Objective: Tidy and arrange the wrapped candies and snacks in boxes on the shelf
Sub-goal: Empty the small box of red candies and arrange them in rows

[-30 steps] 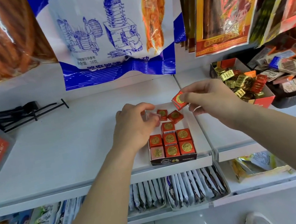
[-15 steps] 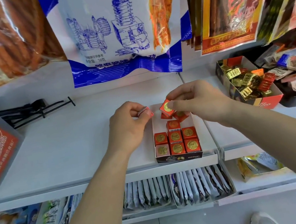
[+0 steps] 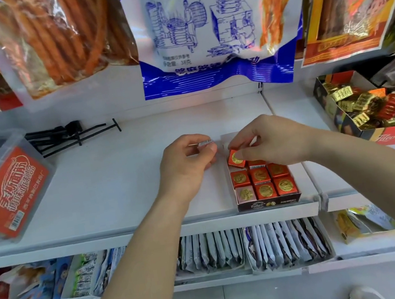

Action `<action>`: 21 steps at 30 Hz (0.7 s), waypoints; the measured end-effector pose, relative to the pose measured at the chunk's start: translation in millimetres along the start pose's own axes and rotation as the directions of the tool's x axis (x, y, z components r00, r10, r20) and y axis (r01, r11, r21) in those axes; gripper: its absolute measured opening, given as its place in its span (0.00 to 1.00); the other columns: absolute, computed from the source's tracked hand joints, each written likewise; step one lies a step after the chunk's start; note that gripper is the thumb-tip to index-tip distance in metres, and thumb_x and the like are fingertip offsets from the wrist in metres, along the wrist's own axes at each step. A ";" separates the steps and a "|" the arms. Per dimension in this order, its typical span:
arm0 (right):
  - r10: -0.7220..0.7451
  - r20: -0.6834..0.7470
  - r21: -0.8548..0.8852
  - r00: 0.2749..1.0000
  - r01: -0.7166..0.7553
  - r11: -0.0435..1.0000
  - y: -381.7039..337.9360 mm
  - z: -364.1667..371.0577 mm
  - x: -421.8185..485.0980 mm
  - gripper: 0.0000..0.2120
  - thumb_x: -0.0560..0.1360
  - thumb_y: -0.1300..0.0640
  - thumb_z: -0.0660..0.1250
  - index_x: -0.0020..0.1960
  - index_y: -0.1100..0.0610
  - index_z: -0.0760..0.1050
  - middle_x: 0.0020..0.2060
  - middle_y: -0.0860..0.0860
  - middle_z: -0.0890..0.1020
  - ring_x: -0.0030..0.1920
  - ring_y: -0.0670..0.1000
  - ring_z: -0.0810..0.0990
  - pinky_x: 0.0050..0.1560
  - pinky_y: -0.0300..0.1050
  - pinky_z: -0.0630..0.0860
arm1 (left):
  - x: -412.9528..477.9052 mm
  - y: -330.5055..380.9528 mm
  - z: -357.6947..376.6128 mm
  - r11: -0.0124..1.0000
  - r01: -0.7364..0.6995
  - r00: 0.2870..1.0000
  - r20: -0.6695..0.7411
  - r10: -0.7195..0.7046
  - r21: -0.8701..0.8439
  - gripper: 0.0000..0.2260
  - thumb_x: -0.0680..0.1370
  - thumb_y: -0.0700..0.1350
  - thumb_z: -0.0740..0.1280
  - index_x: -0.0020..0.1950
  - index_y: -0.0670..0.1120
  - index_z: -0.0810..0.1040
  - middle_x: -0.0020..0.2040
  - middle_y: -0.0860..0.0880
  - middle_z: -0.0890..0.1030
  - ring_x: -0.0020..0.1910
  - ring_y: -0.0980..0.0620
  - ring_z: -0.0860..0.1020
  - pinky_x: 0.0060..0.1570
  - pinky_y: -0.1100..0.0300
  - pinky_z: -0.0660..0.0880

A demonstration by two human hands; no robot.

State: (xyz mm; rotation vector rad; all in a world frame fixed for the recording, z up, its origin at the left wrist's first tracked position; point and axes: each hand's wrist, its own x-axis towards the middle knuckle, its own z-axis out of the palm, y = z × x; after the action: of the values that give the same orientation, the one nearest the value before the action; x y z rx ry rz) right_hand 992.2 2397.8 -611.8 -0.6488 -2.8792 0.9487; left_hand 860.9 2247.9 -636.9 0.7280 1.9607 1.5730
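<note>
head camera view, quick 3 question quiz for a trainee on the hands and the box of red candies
1. True or false: the left hand holds nothing.
2. The red candy pinched by the right hand is: A) tilted, behind the left end of the full rows in the box; B) lying flat in the nearest row; C) outside the box.
3. How many candies fill the two front rows of the box?
Key: 1 false, it pinches a small candy. 2 A. 3 six.
</note>
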 end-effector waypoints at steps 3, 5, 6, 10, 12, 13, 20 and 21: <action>-0.029 0.063 -0.115 0.998 0.036 0.993 -6.3 1.4 -0.5 0.11 0.80 0.50 0.64 0.55 0.46 0.84 0.49 0.43 0.84 0.49 0.46 0.81 0.49 0.41 0.77 | 0.3 0.3 -0.5 1.000 0.005 0.999 -0.035 -0.006 -0.031 0.06 0.76 0.40 0.71 0.53 0.46 0.82 0.47 0.45 0.85 0.44 0.50 0.85 0.51 0.56 0.82; -0.055 0.083 -0.201 0.995 0.070 0.977 -9.9 4.1 0.2 0.11 0.80 0.52 0.63 0.55 0.46 0.84 0.48 0.44 0.82 0.51 0.48 0.79 0.52 0.45 0.75 | 0.3 0.9 -0.9 0.999 0.000 0.999 -0.049 -0.002 -0.046 0.05 0.77 0.40 0.71 0.53 0.46 0.82 0.45 0.45 0.86 0.45 0.49 0.85 0.51 0.55 0.82; -0.060 0.076 -0.216 0.995 0.075 0.974 -10.7 5.3 0.4 0.11 0.79 0.53 0.63 0.55 0.46 0.84 0.49 0.44 0.82 0.52 0.49 0.79 0.53 0.45 0.75 | 0.6 1.2 -0.7 0.999 0.000 0.999 -0.049 -0.002 -0.054 0.05 0.77 0.41 0.70 0.53 0.46 0.83 0.44 0.46 0.86 0.45 0.49 0.85 0.52 0.55 0.82; -0.047 -0.040 -0.113 0.998 0.042 0.993 -3.9 2.8 0.4 0.09 0.77 0.54 0.67 0.53 0.47 0.85 0.49 0.41 0.85 0.44 0.39 0.79 0.43 0.29 0.71 | 1.1 3.8 0.0 0.999 -0.041 0.998 -0.043 0.040 -0.034 0.04 0.77 0.41 0.71 0.49 0.48 0.85 0.45 0.52 0.86 0.47 0.55 0.84 0.55 0.55 0.81; -0.002 -0.202 -0.056 0.979 -0.009 0.998 4.4 -3.7 1.2 0.09 0.78 0.55 0.65 0.52 0.48 0.84 0.46 0.41 0.82 0.41 0.37 0.76 0.39 0.28 0.68 | 2.8 7.0 2.2 0.994 -0.095 0.994 -0.058 0.098 0.046 0.04 0.75 0.42 0.73 0.46 0.51 0.85 0.46 0.56 0.86 0.48 0.61 0.82 0.56 0.58 0.79; 0.032 -0.270 -0.039 0.962 -0.044 0.998 9.0 -7.3 1.5 0.09 0.79 0.56 0.65 0.52 0.48 0.83 0.45 0.41 0.81 0.41 0.38 0.76 0.39 0.30 0.69 | 3.4 9.2 4.0 0.991 -0.111 0.991 -0.062 0.115 0.070 0.04 0.75 0.42 0.73 0.45 0.52 0.85 0.45 0.57 0.86 0.48 0.63 0.81 0.55 0.61 0.78; 0.136 -0.122 -0.173 0.983 -0.156 0.973 32.5 -14.3 5.1 0.09 0.76 0.51 0.68 0.54 0.43 0.82 0.49 0.44 0.80 0.47 0.45 0.76 0.41 0.40 0.69 | 8.6 8.3 26.4 0.936 -0.199 0.979 0.027 0.200 0.289 0.05 0.76 0.46 0.73 0.50 0.55 0.83 0.53 0.60 0.83 0.50 0.57 0.79 0.48 0.62 0.76; 0.127 -0.105 -0.205 0.986 -0.147 0.968 32.7 -15.3 5.6 0.10 0.76 0.49 0.68 0.56 0.43 0.82 0.50 0.44 0.80 0.48 0.45 0.75 0.41 0.41 0.69 | 10.0 6.8 29.0 0.926 -0.203 0.979 0.045 0.200 0.318 0.05 0.76 0.46 0.72 0.50 0.55 0.83 0.54 0.60 0.82 0.50 0.57 0.78 0.48 0.60 0.78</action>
State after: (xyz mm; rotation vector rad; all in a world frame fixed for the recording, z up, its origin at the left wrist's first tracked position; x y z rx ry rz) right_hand 1001.9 2432.3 -618.7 -0.8931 -2.9082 0.6085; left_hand 874.1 2276.4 -636.4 1.0983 2.2207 1.3671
